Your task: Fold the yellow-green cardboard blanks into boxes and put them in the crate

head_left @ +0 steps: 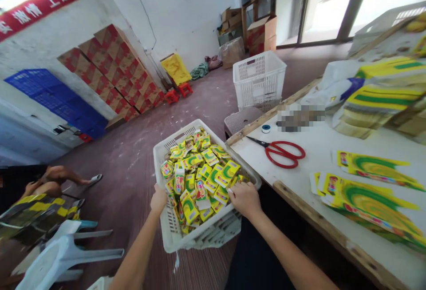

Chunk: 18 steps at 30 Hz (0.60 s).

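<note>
A white plastic basket [181, 242] full of small yellow-and-green printed boxes [206, 179] is in front of me, beside the table's edge. My left hand [159, 199] is closed on the rim at its left side. Over the near right rim lies my right hand [245, 198], fingers curled, its thumb side close to the boxes. Part of each hand's grip is hidden.
On the worktable [246, 154] at right lie red-handled scissors [282, 152], a small round roll [266, 128] and flat printed yellow cartons [369, 196]. Another white basket [259, 79] stands beyond. At left are a pale plastic stool [49, 259] and a seated person [43, 183].
</note>
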{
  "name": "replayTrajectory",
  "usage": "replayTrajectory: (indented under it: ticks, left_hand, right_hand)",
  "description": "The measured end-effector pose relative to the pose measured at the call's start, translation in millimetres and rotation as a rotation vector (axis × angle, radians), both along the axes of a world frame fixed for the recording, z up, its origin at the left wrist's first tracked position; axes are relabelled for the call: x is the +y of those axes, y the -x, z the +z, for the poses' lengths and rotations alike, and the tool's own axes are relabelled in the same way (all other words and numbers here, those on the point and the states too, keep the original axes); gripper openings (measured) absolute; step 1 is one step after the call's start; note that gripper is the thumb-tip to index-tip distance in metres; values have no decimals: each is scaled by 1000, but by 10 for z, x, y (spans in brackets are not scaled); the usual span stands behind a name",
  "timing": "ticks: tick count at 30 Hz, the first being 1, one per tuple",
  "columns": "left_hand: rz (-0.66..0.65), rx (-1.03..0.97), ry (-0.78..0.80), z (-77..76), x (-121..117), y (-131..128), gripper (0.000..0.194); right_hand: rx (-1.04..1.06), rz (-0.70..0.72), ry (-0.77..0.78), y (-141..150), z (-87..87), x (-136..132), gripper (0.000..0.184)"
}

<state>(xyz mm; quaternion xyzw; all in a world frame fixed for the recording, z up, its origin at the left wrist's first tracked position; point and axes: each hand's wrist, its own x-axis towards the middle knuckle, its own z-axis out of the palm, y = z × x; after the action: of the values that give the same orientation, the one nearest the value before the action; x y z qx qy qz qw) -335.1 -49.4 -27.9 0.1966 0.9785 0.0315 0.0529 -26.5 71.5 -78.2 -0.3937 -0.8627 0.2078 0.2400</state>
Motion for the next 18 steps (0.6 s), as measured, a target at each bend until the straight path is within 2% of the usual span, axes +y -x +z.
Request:
replayTrajectory:
  ticks: [3, 5, 8, 10, 12, 14, 16, 18]
  left_hand:
    - [23, -14, -90, 29, 7, -35, 37]
    - [21, -14, -149, 50, 9, -79, 37]
    - [22, 8, -240, 75, 25, -148, 39]
    - [14, 72, -323, 92, 48, -192, 50]
    - [-4, 154, -420, 114, 90, -245, 60]
    - [-56, 211, -516, 140, 167, -315, 62]
    - [-153, 228, -601, 167, 292, -414, 59]
    - [-291, 210, -676, 189, 457, -550, 58]
  right_hand:
    - [69, 5, 44, -109, 91, -95, 19]
    - [119, -5, 69, -284, 198, -224, 13]
    - [174, -28, 84, -727, 443, -421, 19]
    - [212, -76, 67, -1132, 646, -484, 26]
    - [272, -199, -38, -1585, 827, -464, 30]
    - [167, -416, -151, -2013, 934, -380, 36]
    - [6, -629, -166, -2333, 945, -277, 37]
    - [-136, -691, -114, -2508, 882, -200, 38]
